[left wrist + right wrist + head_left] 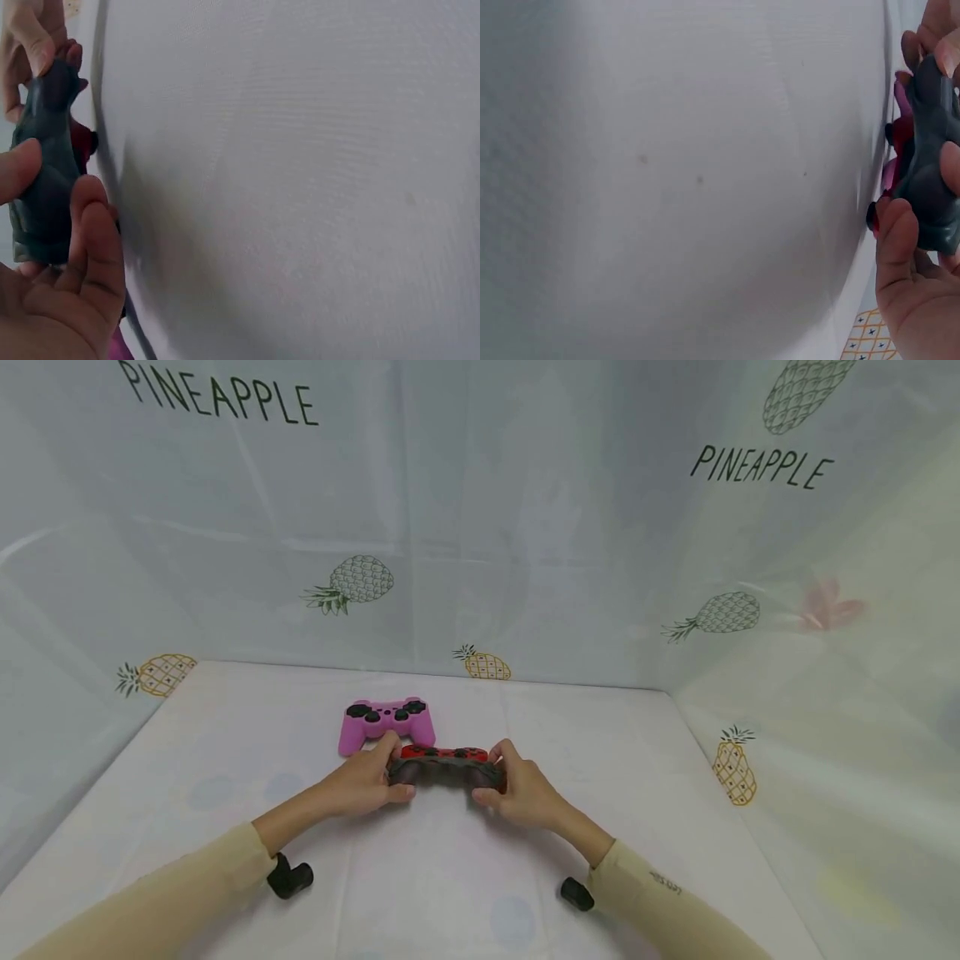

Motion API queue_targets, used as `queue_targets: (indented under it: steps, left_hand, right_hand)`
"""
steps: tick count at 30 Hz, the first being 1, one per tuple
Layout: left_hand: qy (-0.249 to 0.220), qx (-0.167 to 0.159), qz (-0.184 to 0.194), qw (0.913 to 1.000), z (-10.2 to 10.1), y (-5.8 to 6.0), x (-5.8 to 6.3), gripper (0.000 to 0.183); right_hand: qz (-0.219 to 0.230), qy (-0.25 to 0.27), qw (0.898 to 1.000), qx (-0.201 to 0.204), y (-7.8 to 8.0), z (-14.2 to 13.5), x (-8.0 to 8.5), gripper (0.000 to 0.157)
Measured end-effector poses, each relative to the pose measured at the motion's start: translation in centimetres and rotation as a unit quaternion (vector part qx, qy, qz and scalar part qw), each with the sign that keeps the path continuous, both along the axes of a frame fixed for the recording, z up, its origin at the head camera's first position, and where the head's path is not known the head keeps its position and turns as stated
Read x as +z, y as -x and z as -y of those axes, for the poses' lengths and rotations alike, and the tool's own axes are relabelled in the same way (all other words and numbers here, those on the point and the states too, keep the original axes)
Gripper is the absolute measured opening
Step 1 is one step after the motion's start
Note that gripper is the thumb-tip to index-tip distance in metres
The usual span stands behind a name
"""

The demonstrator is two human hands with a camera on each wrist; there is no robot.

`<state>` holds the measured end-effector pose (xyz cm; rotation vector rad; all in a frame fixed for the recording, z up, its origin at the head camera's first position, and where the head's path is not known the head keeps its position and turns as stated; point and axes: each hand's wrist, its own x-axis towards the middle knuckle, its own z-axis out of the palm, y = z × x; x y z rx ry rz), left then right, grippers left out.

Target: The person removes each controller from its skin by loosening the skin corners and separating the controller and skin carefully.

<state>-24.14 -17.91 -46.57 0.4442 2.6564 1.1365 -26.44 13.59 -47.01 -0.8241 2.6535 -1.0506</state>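
Between both hands a red and black game controller [446, 763] is held tilted up, its dark back side toward the person. The left hand [367, 778] grips its left end, thumb on the back. At the other end the right hand [525, 787] holds on in the same way. Each wrist view shows the dark back of the controller [51, 161] with fingers and thumb around its ends. Just behind, a pink game controller [386, 718] lies on the white table covering, its lower right part close to the red one.
A white cloth [450, 877] covers the table. Behind and beside it hangs a pale curtain [510, 527] printed with pineapples. Black devices [290, 877] are worn at the wrists, under the beige sleeves [172, 889].
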Motion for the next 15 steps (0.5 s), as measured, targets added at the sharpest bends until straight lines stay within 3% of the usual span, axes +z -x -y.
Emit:
queue_targets:
  steps: [6,15]
  left_hand:
    - [0.028,-0.052,-0.025,0.9980,0.20,-0.01,-0.01,0.053]
    - [0.059,-0.053,-0.031,0.9963,0.01,-0.42,-0.22,0.051]
  right_hand:
    - [0.008,-0.013,0.999,0.029,0.04,-0.05,0.34,0.048]
    - [0.000,-0.027,0.999,0.026,-0.45,0.09,0.20,0.047]
